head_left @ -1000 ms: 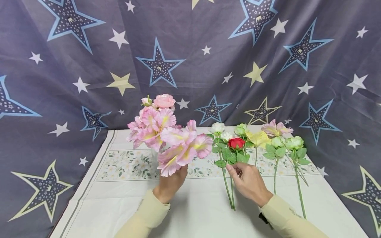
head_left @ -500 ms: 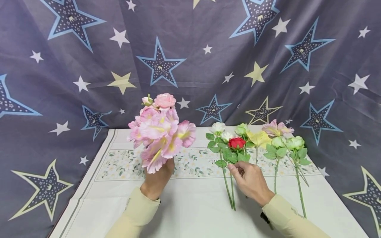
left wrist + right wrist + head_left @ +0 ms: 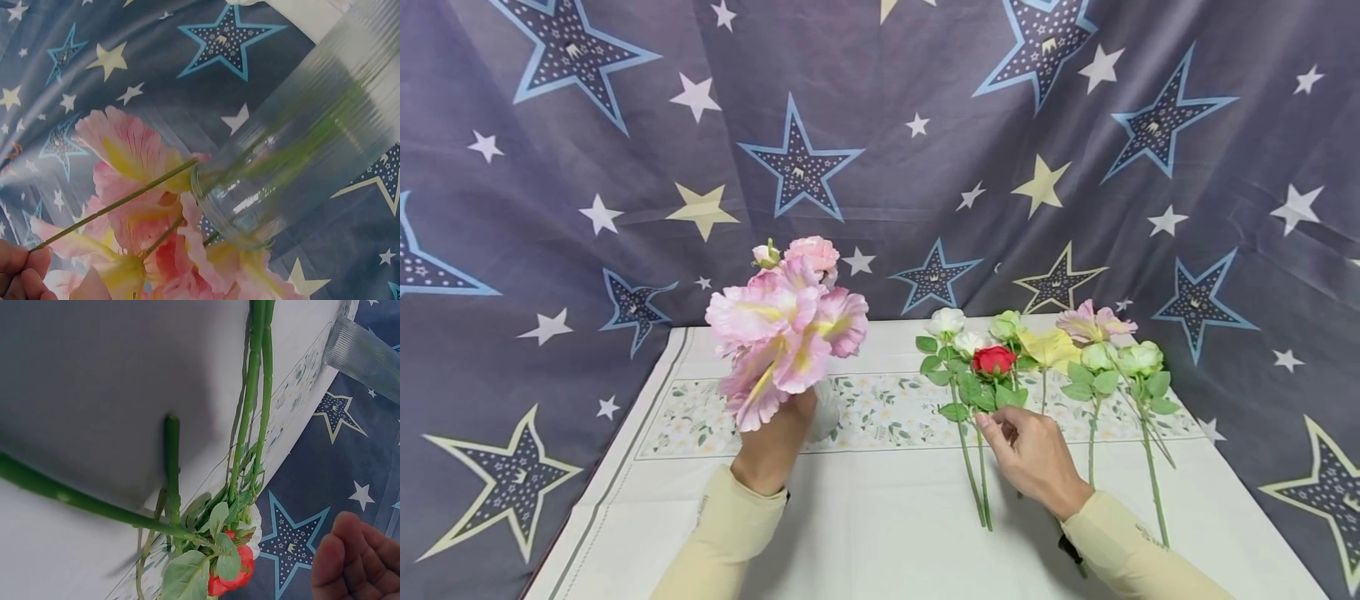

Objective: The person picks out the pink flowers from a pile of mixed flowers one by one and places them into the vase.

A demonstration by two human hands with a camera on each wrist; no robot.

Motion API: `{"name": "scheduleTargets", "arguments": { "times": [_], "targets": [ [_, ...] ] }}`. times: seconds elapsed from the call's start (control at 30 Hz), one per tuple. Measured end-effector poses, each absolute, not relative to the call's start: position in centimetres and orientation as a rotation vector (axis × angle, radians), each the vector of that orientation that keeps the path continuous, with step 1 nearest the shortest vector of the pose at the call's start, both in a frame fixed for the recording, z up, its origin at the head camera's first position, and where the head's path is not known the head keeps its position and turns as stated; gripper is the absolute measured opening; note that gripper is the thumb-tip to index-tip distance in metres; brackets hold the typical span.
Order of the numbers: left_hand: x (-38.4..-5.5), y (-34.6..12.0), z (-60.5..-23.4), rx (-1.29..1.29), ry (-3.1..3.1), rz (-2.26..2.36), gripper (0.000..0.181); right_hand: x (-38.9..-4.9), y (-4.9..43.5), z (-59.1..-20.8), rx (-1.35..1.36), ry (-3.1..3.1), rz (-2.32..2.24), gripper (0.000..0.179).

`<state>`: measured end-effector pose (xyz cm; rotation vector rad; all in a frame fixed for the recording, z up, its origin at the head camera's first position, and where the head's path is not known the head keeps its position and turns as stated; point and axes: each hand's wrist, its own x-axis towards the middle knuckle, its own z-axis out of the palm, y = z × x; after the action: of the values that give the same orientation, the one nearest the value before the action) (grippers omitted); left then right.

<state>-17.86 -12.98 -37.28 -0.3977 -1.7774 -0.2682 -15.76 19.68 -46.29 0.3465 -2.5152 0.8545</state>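
In front of a ribbed glass vase, my left hand pinches the thin stem of a pink iris, whose ruffled petals have yellow streaks. From the fingertips that stem runs to the vase rim in the left wrist view. Other pink blooms stand at the vase mouth, with green stems inside the glass. In the head view, the front irises overlap a pink rose behind them. My right hand hovers by the red rose, fingers loosely curled round nothing.
White roses, a yellow flower, another pink iris and pale green roses lie at the right of the cloth-covered table. A star-patterned curtain rises behind the table.
My left hand has moved left with the iris, bringing it in front of the other pink blooms. More of the vase shows beside the hand. My right hand has stayed nearly still.
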Motion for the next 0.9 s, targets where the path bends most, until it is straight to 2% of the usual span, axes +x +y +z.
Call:
{"name": "scheduleTargets", "arguments": {
  "times": [0.7,0.83,0.9],
  "targets": [
    [-17.74,-13.78,-36.83,-0.383,-1.803,-0.170,0.025,-15.61,19.76,-46.12,0.323,-2.545,0.859,0.032],
    [-18.19,-13.61,-36.59,-0.452,-1.750,-0.384,0.014,-15.70,19.83,-46.13,0.328,-2.533,0.857,0.031],
    [-18.53,-13.44,-36.57,-0.484,-1.700,-0.448,0.017,-15.74,19.84,-46.17,0.329,-2.531,0.854,0.031]
  ]
}}
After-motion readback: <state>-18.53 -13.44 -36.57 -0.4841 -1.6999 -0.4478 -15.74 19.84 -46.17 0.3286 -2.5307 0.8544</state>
